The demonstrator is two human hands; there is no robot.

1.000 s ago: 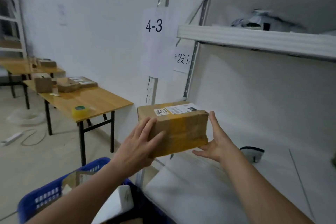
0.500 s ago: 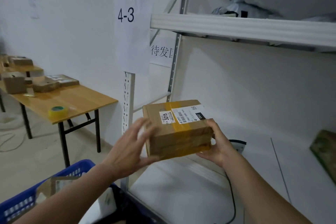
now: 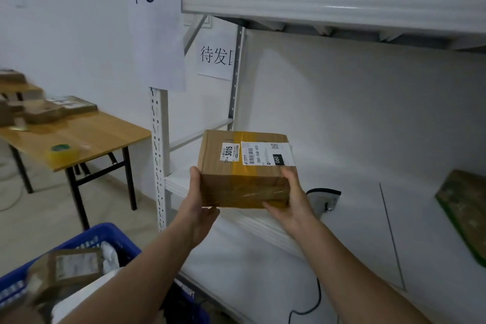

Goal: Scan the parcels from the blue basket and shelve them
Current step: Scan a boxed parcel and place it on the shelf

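Cardboard parcel [image 3: 244,168], labels up: held at frame centre over the front edge of the white shelf [image 3: 349,223].
Left hand [image 3: 196,208]: clasps its 9 o'clock side.
Right hand [image 3: 292,202]: clasps its 3 o'clock side.
Scanner [image 3: 324,198]: on shelf, 4 o'clock of parcel.
Blue basket [image 3: 105,234]: 8 o'clock, holding further parcels [image 3: 71,268].

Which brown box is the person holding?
The taped box with the 3015 sticker, held between the left hand and right hand at the white shelf; the others lie in the blue basket and on the wooden table.
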